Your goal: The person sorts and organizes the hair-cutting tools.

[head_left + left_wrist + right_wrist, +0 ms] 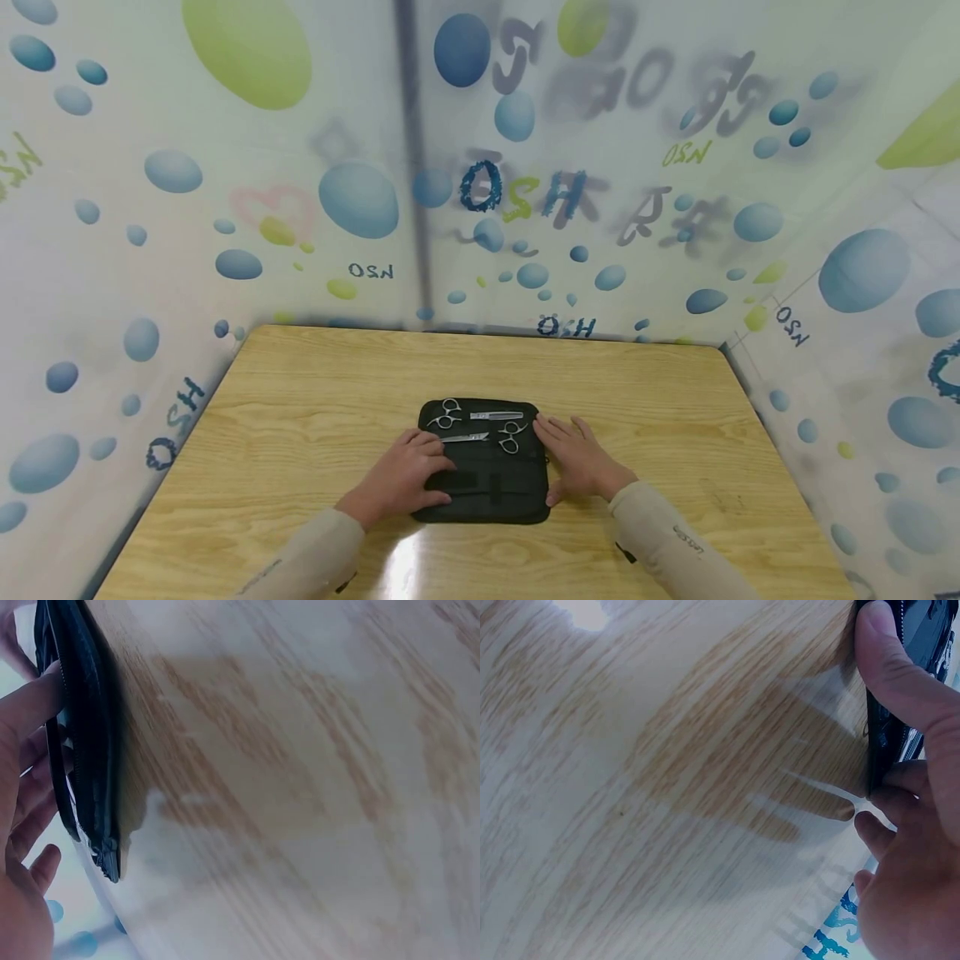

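A black zip case (468, 505) lies open on the table, with a zipper along its edge (88, 742). Thinning shears (497, 415) sit across its far half, finger rings to the left. Below them are hair scissors (465, 437), rings to the right; the left fingers overlap their blade tip. My left hand (405, 473) rests over the case's left side, thumb and fingers spread on it. At the right edge my right hand (581, 461) touches the case, fingertips near the far corner and thumb by the near one (881, 622).
The case stands on a light wooden table (315, 375). Behind and at both sides hang pale curtain-like walls (360, 125) printed with blue and green bubbles and letters. A bright light reflection shows near the table's front.
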`<move>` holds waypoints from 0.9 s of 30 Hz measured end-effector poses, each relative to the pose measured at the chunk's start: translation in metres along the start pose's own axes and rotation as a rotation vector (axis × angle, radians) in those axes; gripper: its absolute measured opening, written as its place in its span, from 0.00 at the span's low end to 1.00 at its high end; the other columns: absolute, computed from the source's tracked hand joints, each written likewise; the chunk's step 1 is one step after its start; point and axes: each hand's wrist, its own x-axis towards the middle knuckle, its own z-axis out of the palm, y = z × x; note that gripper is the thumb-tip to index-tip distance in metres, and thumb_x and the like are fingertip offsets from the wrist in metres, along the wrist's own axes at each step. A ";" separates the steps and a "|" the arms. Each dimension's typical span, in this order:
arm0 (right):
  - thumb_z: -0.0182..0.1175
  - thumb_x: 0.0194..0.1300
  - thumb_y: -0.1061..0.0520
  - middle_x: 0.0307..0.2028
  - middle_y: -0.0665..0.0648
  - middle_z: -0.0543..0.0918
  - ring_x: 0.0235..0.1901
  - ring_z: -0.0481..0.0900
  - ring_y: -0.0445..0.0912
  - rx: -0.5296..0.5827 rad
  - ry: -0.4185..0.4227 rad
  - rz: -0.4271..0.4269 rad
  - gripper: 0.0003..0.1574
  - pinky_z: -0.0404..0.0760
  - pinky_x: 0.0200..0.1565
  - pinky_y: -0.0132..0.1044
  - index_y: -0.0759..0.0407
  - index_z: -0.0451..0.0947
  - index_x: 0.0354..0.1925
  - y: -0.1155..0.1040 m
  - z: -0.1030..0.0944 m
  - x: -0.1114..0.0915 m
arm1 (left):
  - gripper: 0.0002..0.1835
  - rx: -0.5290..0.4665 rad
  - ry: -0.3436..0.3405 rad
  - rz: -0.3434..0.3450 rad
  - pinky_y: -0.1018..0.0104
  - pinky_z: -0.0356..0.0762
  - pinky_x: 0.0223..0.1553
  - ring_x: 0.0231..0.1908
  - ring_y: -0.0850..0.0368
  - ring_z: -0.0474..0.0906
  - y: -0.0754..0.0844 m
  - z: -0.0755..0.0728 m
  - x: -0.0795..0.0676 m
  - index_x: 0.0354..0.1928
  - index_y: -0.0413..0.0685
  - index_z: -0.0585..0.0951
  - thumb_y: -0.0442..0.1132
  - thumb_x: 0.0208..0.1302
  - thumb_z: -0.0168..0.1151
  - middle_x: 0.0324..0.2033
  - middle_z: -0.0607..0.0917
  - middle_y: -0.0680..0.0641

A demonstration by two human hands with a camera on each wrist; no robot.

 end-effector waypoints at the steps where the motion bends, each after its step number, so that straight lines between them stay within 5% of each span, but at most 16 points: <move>1: 0.79 0.37 0.36 0.76 0.57 0.55 0.75 0.55 0.55 0.002 -0.001 0.003 0.76 0.44 0.74 0.59 0.59 0.52 0.75 0.000 0.000 0.000 | 0.22 -0.001 0.004 0.002 0.53 0.69 0.60 0.51 0.56 0.76 0.000 0.000 0.000 0.43 0.57 0.86 0.61 0.52 0.69 0.42 0.84 0.55; 16: 0.78 0.37 0.35 0.76 0.55 0.54 0.75 0.54 0.54 -0.008 -0.005 0.013 0.76 0.44 0.74 0.58 0.58 0.51 0.76 0.001 0.001 0.001 | 0.22 -0.024 0.059 -0.040 0.51 0.70 0.59 0.52 0.54 0.77 -0.015 -0.006 -0.020 0.44 0.56 0.84 0.57 0.48 0.74 0.42 0.83 0.56; 27: 0.79 0.35 0.36 0.76 0.56 0.55 0.75 0.54 0.54 -0.010 0.001 0.006 0.77 0.44 0.73 0.59 0.58 0.52 0.76 0.001 0.002 0.000 | 0.21 -0.033 0.046 -0.017 0.51 0.69 0.58 0.48 0.56 0.76 -0.012 0.001 -0.016 0.44 0.60 0.86 0.62 0.53 0.68 0.38 0.82 0.58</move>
